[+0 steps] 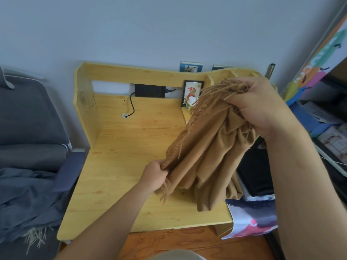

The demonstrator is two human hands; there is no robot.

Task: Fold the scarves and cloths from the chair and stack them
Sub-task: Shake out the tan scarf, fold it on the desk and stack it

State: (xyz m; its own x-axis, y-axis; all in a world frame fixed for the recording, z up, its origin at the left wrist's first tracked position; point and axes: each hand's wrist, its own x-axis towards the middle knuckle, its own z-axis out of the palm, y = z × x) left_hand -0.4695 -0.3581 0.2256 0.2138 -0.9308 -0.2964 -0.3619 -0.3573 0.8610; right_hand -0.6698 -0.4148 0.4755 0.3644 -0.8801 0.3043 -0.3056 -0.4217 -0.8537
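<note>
A tan fringed scarf (210,147) hangs bunched above a pine desk (120,166), its upper end clenched in the raised right hand (261,107) while the left hand (155,175) pinches a lower fringed corner; a gray cloth (28,199) lies on the chair (28,117) alongside.

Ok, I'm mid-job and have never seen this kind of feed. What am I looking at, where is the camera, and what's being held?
There is no machine here: a person works with two bare hands. The single picture comes from a wide-angle camera on their head, looking forward and down.

The right hand grips a bunched tan fringed scarf up high, and the left hand pinches a lower fringed edge of it. The scarf hangs above a pale wooden desk, not yet folded.

At the back of the desk stand a small framed picture and a small white-capped bottle. On the left, a grey chair holds a blue-grey cloth.
</note>
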